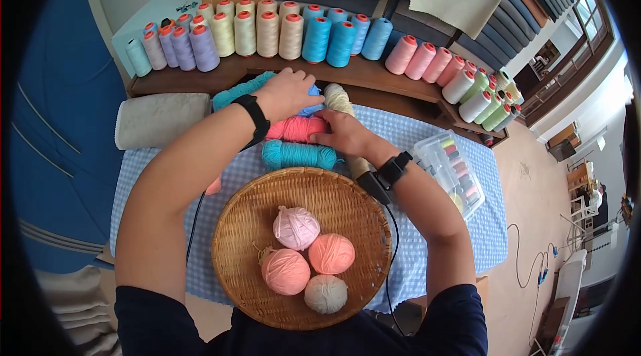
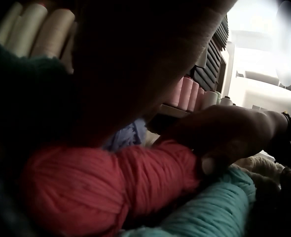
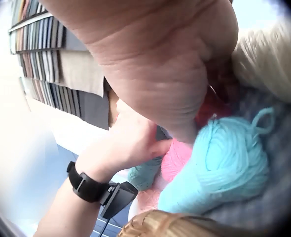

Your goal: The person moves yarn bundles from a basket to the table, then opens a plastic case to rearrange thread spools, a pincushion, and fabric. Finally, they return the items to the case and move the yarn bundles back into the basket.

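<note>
Several skeins of yarn lie side by side across the middle of the table. My left hand (image 1: 286, 94) reaches over the blue skein (image 1: 311, 109), its fingers curled over it and hiding most of it. With my right hand (image 1: 347, 134) I grip the right end of the coral-red skein (image 1: 294, 129), thumb on its near side. In the left wrist view that red skein (image 2: 121, 187) runs from under my left palm to my right hand (image 2: 224, 133). A turquoise skein (image 3: 224, 163) lies just in front, and a cream skein (image 1: 338, 99) lies beyond my right fingers.
A round wicker tray (image 1: 234, 242) with several yarn balls stands close to my body. At the right lies a clear plastic box (image 1: 437, 155) of small spools. Thread cones (image 1: 317, 41) line the wooden shelf (image 1: 234, 69) behind. A folded grey cloth (image 1: 160, 121) sits at the left.
</note>
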`<act>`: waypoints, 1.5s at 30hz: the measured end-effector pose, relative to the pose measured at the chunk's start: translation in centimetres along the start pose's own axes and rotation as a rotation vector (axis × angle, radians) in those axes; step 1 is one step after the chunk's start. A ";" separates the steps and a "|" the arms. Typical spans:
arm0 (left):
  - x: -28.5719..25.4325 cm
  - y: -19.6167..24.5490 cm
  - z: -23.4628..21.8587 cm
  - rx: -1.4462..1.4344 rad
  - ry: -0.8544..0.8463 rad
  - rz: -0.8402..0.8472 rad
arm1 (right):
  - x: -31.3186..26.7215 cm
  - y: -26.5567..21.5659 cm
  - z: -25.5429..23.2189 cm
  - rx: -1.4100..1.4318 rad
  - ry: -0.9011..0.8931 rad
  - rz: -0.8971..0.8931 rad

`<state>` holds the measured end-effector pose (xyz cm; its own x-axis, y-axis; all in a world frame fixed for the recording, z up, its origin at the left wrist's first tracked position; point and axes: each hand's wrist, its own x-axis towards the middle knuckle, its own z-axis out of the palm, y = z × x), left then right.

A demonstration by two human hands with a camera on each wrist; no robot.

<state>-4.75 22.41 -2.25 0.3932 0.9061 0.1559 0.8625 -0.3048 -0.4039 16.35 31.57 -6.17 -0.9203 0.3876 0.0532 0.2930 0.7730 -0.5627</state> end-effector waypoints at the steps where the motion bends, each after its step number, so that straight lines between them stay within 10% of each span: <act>1: 0.0 0.0 0.0 0.039 -0.039 0.011 | 0.7 0.0 0.2 -0.031 -0.029 0.018; 12: -0.8 -0.4 -0.5 -0.118 0.072 -0.009 | -3.2 -3.7 -2.0 -0.107 0.103 -0.101; 22: -8.5 1.8 -11.3 -0.322 0.503 -0.168 | -14.0 -8.1 -6.6 -0.109 0.298 -0.049; 31: -19.5 11.9 -15.8 -0.440 -0.154 -0.016 | -23.6 -8.1 -6.8 0.061 0.489 0.009; 45: -19.8 15.0 -13.6 -0.310 -0.183 0.058 | -22.0 -10.1 -0.6 -0.350 0.269 -0.123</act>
<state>4.71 -4.12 0.90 0.4051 0.9136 -0.0343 0.9071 -0.4063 -0.1102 33.82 15.54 -1.17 -0.8674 0.3632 0.3403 0.2982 0.9266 -0.2289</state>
